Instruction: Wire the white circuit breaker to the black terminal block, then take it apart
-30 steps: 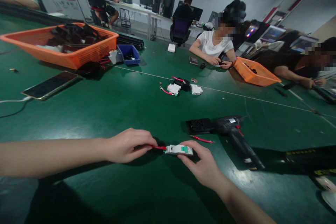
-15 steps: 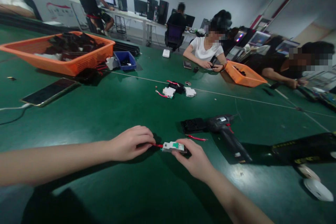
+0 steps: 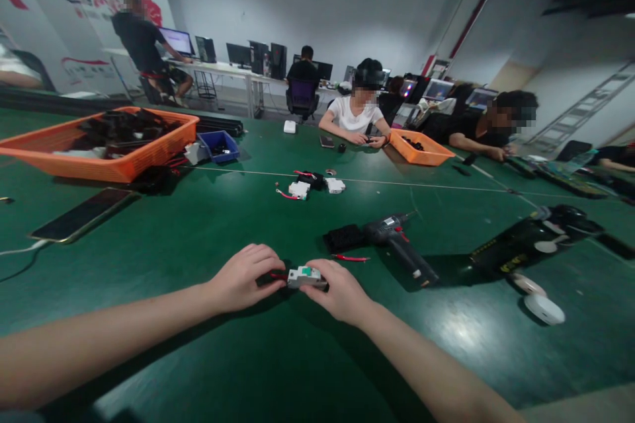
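Together, the two hands are meeting around a white block with a green switch, at the near part of the green table. The right hand is gripping the block's right end between thumb and fingers, closed to its width. The left hand is pinching a red wire, thumb and fingers almost together, and the wire is running to the block's left end; how deep it is sitting is too small to tell. Beyond the right hand, a loose red wire is lying near a black drill. Farther off, a second white block and a third white block are lying beside a black part. At the left, an orange basket is standing behind a phone, with a blue bin near it. A black bottle is resting at the right
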A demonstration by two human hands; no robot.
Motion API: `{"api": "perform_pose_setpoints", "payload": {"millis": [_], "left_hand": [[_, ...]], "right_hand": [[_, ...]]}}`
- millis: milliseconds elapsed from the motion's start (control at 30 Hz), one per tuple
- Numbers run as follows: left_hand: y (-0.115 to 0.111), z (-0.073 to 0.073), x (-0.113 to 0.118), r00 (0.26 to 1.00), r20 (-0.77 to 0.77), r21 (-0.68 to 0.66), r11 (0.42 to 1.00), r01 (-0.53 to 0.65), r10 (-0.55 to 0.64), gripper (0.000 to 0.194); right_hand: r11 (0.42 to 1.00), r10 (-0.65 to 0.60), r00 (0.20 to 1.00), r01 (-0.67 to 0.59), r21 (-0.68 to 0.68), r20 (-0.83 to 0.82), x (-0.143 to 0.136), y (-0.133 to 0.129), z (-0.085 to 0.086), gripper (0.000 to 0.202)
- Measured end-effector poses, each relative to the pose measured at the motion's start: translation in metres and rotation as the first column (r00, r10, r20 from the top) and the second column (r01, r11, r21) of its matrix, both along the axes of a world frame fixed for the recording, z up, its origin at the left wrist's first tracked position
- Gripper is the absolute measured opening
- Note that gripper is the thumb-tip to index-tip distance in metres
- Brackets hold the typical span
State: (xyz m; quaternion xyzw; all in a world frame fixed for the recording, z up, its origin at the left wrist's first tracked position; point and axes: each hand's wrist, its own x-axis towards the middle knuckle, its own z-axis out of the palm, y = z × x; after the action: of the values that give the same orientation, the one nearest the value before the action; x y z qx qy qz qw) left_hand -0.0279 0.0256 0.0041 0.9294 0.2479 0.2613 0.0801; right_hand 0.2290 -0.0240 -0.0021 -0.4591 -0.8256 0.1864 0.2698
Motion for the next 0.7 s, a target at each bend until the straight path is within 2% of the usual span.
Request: {"api": "perform_pose_setpoints", "payload": {"millis": [433, 700], "left_hand": [[-0.001, -0.007, 0.0, 0.999, 0.042, -0.139, 0.99, 0.034, -0.028, 0.021], [-0.003, -0.005, 0.002, 0.998, 0.048, -0.21, 0.977, 0.047, -0.038, 0.022]], "right_hand": [[0.999, 0.04, 0.988, -0.041, 0.002, 0.151, -0.008, -0.007, 0.013, 0.049], [0.998, 0.046, 0.981, -0.054, 0.038, 0.187, -0.009, -0.007, 0.015, 0.041]]}}
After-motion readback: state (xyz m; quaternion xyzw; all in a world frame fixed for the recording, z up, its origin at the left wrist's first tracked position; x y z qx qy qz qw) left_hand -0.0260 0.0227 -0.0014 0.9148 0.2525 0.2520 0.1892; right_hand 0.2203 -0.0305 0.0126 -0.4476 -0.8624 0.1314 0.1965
